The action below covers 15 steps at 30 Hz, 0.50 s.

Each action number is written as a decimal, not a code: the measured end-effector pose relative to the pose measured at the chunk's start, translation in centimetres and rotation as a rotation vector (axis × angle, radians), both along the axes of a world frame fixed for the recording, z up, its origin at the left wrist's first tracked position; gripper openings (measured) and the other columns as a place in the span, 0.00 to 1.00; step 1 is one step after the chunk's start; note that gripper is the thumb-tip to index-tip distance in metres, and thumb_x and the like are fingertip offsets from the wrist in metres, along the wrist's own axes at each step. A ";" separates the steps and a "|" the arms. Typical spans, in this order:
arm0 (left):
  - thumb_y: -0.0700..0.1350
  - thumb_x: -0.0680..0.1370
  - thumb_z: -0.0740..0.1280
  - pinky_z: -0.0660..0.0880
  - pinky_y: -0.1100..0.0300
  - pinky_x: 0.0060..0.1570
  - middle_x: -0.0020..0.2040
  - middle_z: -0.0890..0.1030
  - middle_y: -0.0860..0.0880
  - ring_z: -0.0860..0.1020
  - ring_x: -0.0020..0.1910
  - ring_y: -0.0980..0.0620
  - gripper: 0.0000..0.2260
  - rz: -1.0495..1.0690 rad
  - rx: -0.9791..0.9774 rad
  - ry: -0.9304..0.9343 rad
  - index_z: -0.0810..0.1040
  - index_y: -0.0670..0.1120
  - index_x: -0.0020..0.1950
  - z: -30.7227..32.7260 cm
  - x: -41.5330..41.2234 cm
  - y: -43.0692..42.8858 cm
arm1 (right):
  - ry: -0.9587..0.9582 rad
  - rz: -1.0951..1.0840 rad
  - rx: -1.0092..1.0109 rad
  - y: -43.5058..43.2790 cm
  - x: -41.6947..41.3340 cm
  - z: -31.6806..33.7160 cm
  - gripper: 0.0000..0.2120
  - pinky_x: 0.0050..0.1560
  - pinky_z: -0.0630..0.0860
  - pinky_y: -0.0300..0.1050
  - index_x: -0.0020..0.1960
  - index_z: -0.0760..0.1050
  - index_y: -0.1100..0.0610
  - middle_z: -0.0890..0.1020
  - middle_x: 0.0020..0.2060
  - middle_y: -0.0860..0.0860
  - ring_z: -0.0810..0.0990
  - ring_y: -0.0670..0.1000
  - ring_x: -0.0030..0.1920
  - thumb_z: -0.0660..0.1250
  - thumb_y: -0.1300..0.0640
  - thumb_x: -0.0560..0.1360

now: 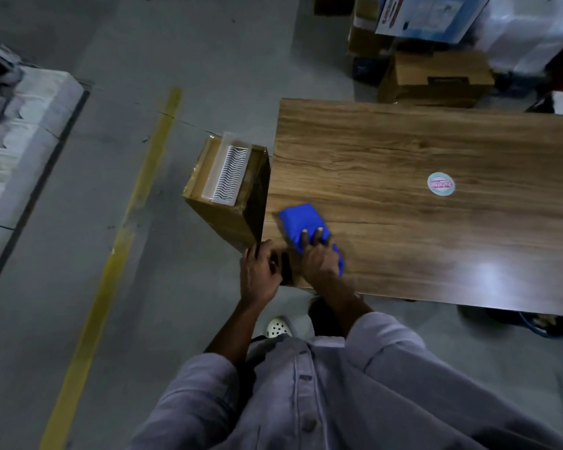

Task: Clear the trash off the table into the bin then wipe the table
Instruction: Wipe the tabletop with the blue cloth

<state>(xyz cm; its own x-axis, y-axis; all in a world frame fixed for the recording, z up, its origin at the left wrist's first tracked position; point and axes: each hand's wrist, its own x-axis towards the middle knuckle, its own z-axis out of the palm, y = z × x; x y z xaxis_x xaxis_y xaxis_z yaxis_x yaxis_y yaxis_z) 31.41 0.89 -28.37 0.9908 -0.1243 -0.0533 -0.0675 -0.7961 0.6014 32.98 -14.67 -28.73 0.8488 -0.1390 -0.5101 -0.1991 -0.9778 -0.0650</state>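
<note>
Shirt [306,401] lowest; left hand [260,271] curls its fingers round the table [403,151] corner; right hand [319,258] presses flat fingers on the blue cloth [299,219] lying on the table; cardboard box [228,203] stands just beyond the left fingers.

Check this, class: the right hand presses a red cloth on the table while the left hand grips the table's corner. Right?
Wrong colour: the head view shows the cloth is blue. The right hand presses it on the table while the left hand grips the table's corner.
</note>
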 end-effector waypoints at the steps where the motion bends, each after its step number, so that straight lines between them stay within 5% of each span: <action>1: 0.41 0.67 0.69 0.71 0.43 0.65 0.67 0.75 0.42 0.71 0.66 0.38 0.31 -0.034 0.061 0.026 0.73 0.46 0.71 -0.1 0.0 0.3 | 0.006 0.079 -0.004 1.0 -0.1 0.0 0.32 0.72 0.64 0.69 0.83 0.43 0.55 0.50 0.81 0.62 0.49 0.71 0.79 0.53 0.49 0.84; 4: 0.41 0.63 0.73 0.58 0.41 0.76 0.81 0.60 0.42 0.56 0.80 0.39 0.46 -0.235 0.315 0.017 0.61 0.47 0.81 0.0 -0.4 1.1 | -0.022 0.273 0.193 1.8 -1.3 0.4 0.25 0.74 0.63 0.62 0.75 0.69 0.58 0.74 0.70 0.60 0.64 0.64 0.76 0.60 0.52 0.80; 6: 0.41 0.64 0.72 0.50 0.42 0.79 0.81 0.59 0.43 0.52 0.81 0.40 0.44 -0.385 0.398 -0.023 0.62 0.46 0.80 0.1 -0.9 1.2 | -0.073 0.279 0.481 1.3 -2.2 0.9 0.16 0.62 0.75 0.56 0.57 0.83 0.58 0.84 0.56 0.61 0.81 0.62 0.60 0.66 0.56 0.72; 8: 0.40 0.68 0.71 0.56 0.47 0.78 0.76 0.69 0.43 0.60 0.79 0.41 0.37 -0.473 0.376 0.078 0.66 0.44 0.77 0.8 -1.0 0.6 | -0.087 0.228 0.651 -0.3 -3.0 1.0 0.10 0.50 0.80 0.53 0.49 0.86 0.59 0.86 0.46 0.60 0.85 0.60 0.46 0.71 0.61 0.69; 11: 0.40 0.72 0.68 0.74 0.49 0.59 0.64 0.79 0.42 0.75 0.65 0.39 0.27 -0.516 0.374 0.267 0.71 0.46 0.72 2.7 0.7 -1.0 | -0.185 0.138 0.703 -3.3 -3.6 3.8 0.17 0.50 0.79 0.46 0.56 0.86 0.53 0.88 0.48 0.54 0.85 0.53 0.47 0.69 0.60 0.68; 13: 0.39 0.71 0.68 0.76 0.50 0.57 0.64 0.80 0.44 0.78 0.62 0.40 0.26 -0.496 0.344 0.176 0.73 0.47 0.70 3.7 2.6 -2.0 | -0.315 0.026 0.736 -5.6 -4.0 4.8 0.22 0.51 0.78 0.45 0.62 0.83 0.52 0.86 0.54 0.52 0.83 0.52 0.52 0.68 0.57 0.69; 15: 0.35 0.69 0.68 0.72 0.48 0.66 0.69 0.77 0.45 0.75 0.67 0.41 0.31 -0.455 0.273 -0.007 0.72 0.46 0.73 4.5 4.7 -3.1 | -0.461 -0.146 0.742 -8.0 -4.4 5.4 0.23 0.49 0.80 0.46 0.66 0.80 0.49 0.84 0.57 0.52 0.82 0.51 0.53 0.69 0.55 0.71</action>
<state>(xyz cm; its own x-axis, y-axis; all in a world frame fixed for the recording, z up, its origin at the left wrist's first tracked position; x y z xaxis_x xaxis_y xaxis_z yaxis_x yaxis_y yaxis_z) 36.10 -2.19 -23.86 0.8405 -0.5241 -0.1376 -0.4458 -0.8132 0.3742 28.59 -22.69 -23.36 0.9919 -0.0312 -0.1234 -0.1161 -0.6188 -0.7769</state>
